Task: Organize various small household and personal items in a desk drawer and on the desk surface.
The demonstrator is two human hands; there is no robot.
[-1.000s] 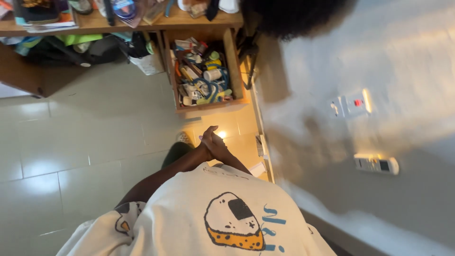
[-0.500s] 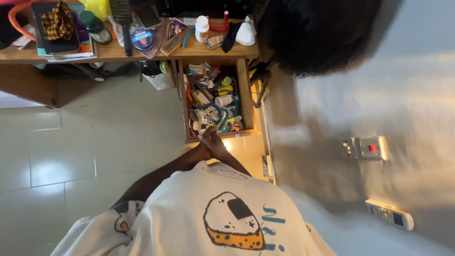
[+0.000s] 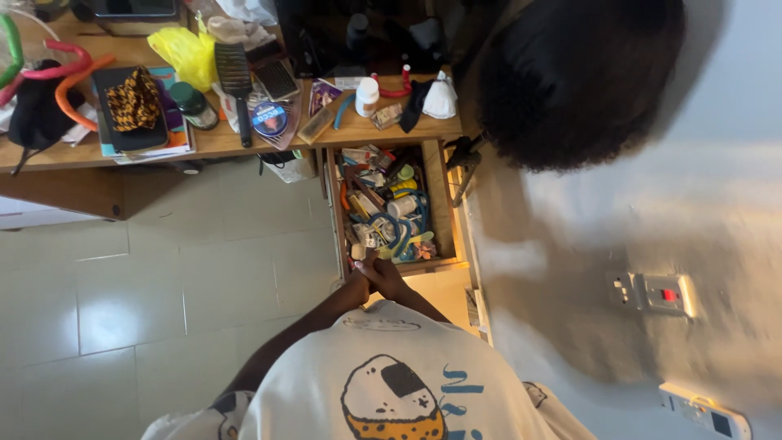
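My left hand and my right hand are clasped together at the front edge of an open wooden drawer. Their fingers are closed around each other and I see nothing in them. The drawer is crammed with small clutter: tubes, little bottles, a blue cord. It belongs to a wooden desk in front of me. My cream T-shirt with a printed picture fills the bottom of the view.
On the desk lie a hairbrush, a yellow bag, a white bottle, a round tin and books. A dark fuzzy mass blocks the upper right. The wall holds a socket and a remote. Pale floor tiles lie left.
My clasped hands have closed the gap to the drawer's front edge. The view has shifted so more of the desk top shows.
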